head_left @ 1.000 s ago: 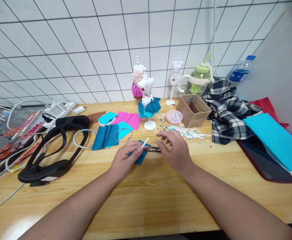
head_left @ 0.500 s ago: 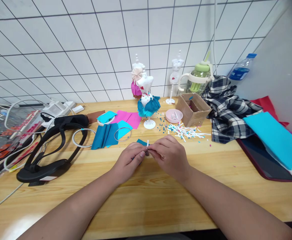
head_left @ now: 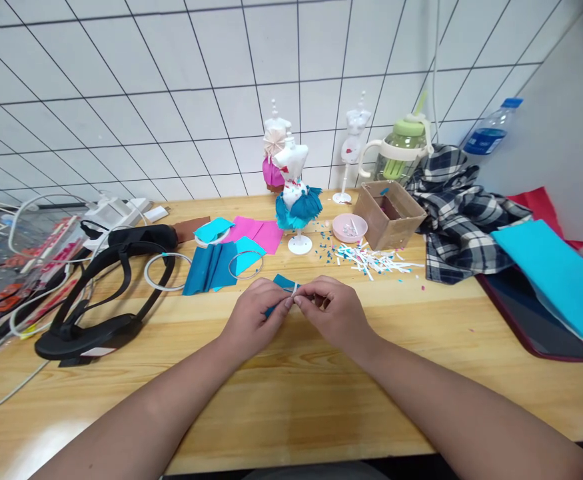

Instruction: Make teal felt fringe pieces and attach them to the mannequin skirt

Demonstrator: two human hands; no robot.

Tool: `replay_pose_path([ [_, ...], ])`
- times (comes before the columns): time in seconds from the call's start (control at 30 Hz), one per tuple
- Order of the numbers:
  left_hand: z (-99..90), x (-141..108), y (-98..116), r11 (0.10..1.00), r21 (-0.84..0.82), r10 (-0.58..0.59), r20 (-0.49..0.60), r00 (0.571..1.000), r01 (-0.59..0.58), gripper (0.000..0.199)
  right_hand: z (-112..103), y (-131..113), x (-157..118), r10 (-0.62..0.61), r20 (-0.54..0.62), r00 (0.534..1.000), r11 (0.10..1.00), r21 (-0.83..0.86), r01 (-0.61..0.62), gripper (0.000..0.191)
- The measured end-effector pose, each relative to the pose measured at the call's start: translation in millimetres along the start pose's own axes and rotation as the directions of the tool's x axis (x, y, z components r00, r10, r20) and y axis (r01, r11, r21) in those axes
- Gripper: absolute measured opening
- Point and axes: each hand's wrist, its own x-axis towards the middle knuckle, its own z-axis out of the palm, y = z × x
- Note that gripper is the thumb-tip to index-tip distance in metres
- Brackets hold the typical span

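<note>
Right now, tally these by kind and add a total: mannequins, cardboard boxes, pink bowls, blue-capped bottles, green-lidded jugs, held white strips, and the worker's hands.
Mannequins: 3
Cardboard box: 1
Pink bowl: 1
Blue-capped bottle: 1
Green-lidded jug: 1
Held white strip: 1
Left hand and right hand: 2
Total: 10

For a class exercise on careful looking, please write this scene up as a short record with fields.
Left hand: pinching a white strip
Right hand: fingertips at that strip; grip unclear
Near fingers: teal piece, partly hidden
Behind: dress form in teal skirt
Right of it: pink dish, cardboard box
Far left: black headset
Surface: wooden table
</note>
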Motion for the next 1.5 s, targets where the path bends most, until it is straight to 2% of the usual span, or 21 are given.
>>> replay_pose_path([
  [0.13,0.3,2.3,-1.8,0.999,0.038,0.029,-0.074,0.997,-0.026,0.017,0.4,-3.1,-2.4,-0.015,0.012,1.000,1.000,0.002,0.015,0.010],
  [0.23,0.2,3.8,-2.2,1.000,0.017,-0.003,-0.124,0.992,0.006,0.016,-1.0,-6.4,-5.5,-0.084,0.060,0.995,0.993,-0.074,0.088,0.016],
  [0.43,-0.4,4.1,-1.2,0.998,-0.040,-0.060,-0.137,0.989,0.055,0.017,-2.4,-6.0,-9.4,-0.186,0.080,0.979,0.962,-0.188,0.198,0.022],
  [0.73,1.5,4.0,-0.6,0.998,0.052,-0.030,-0.097,0.995,0.035,0.017,-3.2,-1.2,-7.0,-0.193,0.068,0.979,0.940,-0.272,0.204,0.019],
  [1.2,5.2,1.5,-1.1,0.996,0.071,-0.040,-0.070,0.997,0.045,0.018,-3.5,1.3,-6.2,-0.222,0.086,0.971,0.906,-0.349,0.238,0.016],
  [1.5,3.9,1.2,2.3,0.998,0.041,-0.038,-0.046,0.998,0.040,0.018,-4.4,0.0,-4.7,-0.153,0.065,0.986,0.951,-0.262,0.165,0.013],
])
